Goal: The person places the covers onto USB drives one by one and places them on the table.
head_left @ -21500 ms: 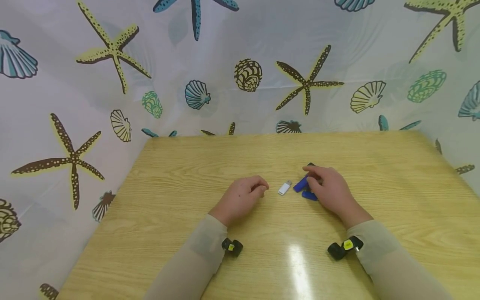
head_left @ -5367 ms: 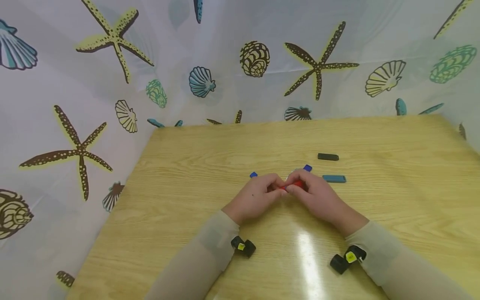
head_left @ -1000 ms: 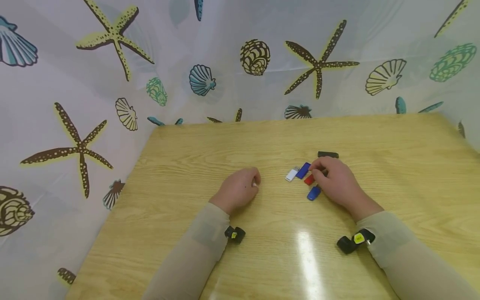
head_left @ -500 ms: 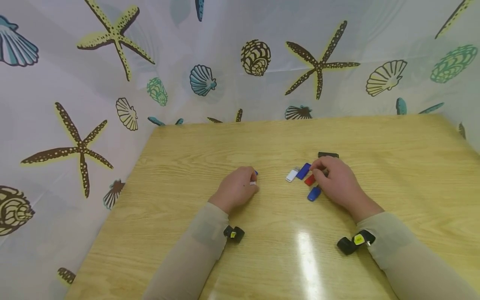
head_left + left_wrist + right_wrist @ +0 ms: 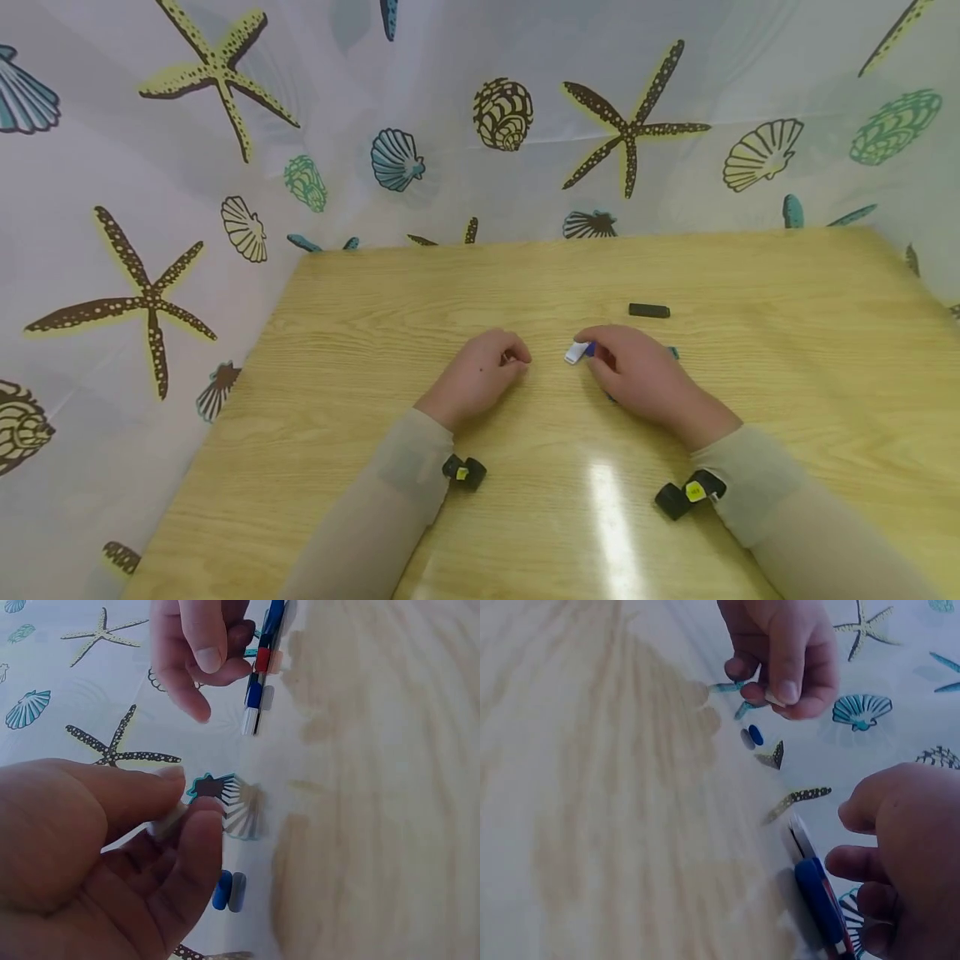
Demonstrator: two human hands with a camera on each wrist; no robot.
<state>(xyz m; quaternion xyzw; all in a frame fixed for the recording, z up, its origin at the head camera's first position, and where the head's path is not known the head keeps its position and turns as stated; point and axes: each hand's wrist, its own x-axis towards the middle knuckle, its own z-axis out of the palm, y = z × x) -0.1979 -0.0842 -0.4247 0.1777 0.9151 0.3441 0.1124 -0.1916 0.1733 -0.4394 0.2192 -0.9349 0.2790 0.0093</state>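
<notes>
My left hand (image 5: 480, 375) pinches a small white cap (image 5: 169, 823) between thumb and index finger, above the table's left-centre. My right hand (image 5: 637, 371) holds nothing; its thumb and fingers are apart, over a group of USB flash drives. At its fingertips in the head view lies a white USB flash drive (image 5: 575, 353), partly covered. A blue USB flash drive (image 5: 591, 348) shows beside it under the hand. The left wrist view shows a red drive (image 5: 262, 660) further along the same row. A small blue cap (image 5: 755, 735) lies on the table near the left hand.
A black USB flash drive (image 5: 648, 310) lies behind the right hand. The end of a teal drive (image 5: 673, 352) peeks out at that hand's right side. The wooden table (image 5: 420, 292) meets a shell-patterned cloth (image 5: 450, 167) at its back edge.
My right hand has moved left, from beside the red drive to the white and blue ones, hiding the red drive in the head view. My left hand has shifted slightly right with the white cap.
</notes>
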